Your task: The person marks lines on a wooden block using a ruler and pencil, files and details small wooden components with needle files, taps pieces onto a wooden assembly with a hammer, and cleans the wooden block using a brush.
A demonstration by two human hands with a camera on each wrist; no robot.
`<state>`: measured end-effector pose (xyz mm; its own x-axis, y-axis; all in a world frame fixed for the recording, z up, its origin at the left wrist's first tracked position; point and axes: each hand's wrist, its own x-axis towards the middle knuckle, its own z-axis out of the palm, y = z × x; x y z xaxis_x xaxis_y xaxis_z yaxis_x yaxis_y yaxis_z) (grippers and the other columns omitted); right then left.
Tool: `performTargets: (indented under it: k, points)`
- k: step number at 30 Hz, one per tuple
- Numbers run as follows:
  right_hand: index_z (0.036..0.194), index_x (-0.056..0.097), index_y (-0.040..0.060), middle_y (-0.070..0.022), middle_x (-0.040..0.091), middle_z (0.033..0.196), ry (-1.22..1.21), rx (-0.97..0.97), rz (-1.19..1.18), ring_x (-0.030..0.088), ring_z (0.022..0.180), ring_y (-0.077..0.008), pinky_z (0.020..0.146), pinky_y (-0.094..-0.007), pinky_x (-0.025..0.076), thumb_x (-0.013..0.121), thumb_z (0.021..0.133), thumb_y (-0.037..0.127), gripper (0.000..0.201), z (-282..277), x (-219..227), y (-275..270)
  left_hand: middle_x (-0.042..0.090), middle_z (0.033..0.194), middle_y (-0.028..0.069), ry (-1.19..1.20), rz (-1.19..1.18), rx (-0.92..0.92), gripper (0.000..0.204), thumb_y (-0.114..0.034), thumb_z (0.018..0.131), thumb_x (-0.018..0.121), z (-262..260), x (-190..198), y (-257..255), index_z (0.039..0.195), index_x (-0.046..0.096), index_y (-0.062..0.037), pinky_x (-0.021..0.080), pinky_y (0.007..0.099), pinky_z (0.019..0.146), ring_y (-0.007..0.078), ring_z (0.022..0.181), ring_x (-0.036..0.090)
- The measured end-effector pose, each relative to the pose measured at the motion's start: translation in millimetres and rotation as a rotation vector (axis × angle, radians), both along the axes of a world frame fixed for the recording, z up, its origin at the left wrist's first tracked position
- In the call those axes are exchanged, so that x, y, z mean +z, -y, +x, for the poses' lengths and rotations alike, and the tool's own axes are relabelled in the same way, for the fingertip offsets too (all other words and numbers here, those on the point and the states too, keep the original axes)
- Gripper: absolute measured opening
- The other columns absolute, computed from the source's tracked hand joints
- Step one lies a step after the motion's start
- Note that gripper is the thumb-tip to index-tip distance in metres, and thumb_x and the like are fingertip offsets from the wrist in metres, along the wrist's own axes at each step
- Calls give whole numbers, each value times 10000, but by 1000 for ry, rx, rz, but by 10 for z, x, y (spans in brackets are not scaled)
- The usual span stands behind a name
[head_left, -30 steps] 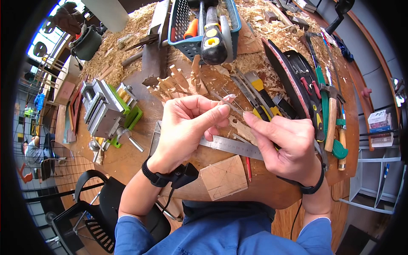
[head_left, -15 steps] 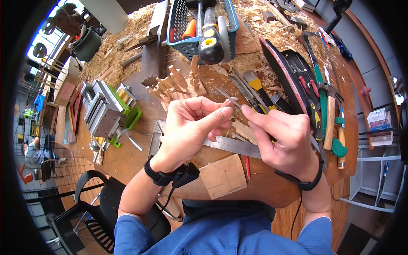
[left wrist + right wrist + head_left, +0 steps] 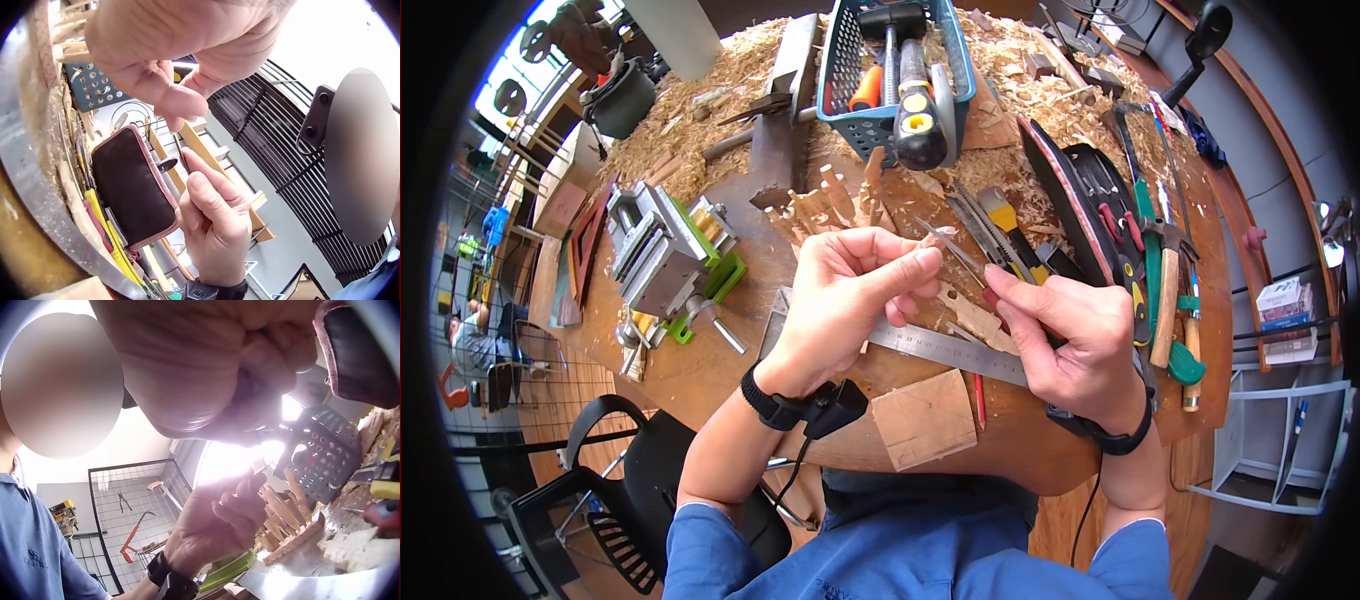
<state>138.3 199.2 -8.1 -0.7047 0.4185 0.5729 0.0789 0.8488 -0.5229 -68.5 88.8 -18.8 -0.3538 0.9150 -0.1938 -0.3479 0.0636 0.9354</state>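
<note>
My left hand (image 3: 855, 290) pinches a small pinkish piece (image 3: 946, 231) between thumb and fingertips, so that only its end shows. In my right hand (image 3: 1080, 335) a thin, pointed grey metal tool (image 3: 968, 258), like a needle file, is pinched between thumb and forefinger. Its slim shaft slants up toward the left fingertips and overlaps the small piece in the head view. The right fingers hide its rear end. From the left wrist view, the tool (image 3: 181, 153) runs between the two hands. Both hands are raised over the workbench (image 3: 1040, 440).
Below the hands lie a steel ruler (image 3: 945, 350), a square wooden board (image 3: 925, 420) and a red pencil (image 3: 980, 400). A grey vise (image 3: 665, 260) stands left. Carved wooden sticks (image 3: 840, 205) and a tool basket (image 3: 845, 115) are behind; a tool case (image 3: 1065, 200) and hammer (image 3: 1168, 290) lie right.
The metal tool has shifted slightly against the piece, with the right hand now a little lower and farther right than half a second ago. The left hand keeps its pinch. The head view has turned slightly.
</note>
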Motion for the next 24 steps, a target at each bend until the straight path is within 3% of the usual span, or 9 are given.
performTargets:
  k: [13, 17, 19, 24]
  points:
    - [1136, 791, 69, -111, 612, 644, 24, 11, 1, 575, 486, -250, 451, -355, 426, 750, 810, -36, 346, -11, 1, -18, 755, 797, 50, 14, -13, -6, 116, -133, 950, 791, -16, -23, -13, 969, 754, -25, 476, 169, 538, 38, 616, 640]
    - [1115, 795, 60, -112, 614, 633, 32, -27, 58, 582, 492, -253, 457, -357, 431, 748, 823, -14, 304, -58, -37, -31, 749, 801, 50, 23, 15, -84, 136, -130, 951, 789, 48, -32, -26, 1001, 758, -7, 476, 168, 539, 36, 618, 635]
    - [1111, 796, 64, -107, 616, 637, -30, -4, -37, 581, 491, -254, 455, -361, 433, 752, 823, -11, 301, -32, -53, -39, 751, 821, 75, 15, -12, -34, 156, -132, 944, 801, 28, 6, -16, 958, 746, 13, 485, 194, 560, 61, 650, 641]
    - [1131, 788, 50, -107, 610, 633, 57, -6, 31, 558, 473, -237, 449, -367, 418, 754, 831, -13, 308, -30, 5, -5, 747, 797, 52, -6, 25, -36, 103, -117, 958, 777, 16, -25, -13, 981, 756, -18, 463, 173, 533, 37, 603, 621]
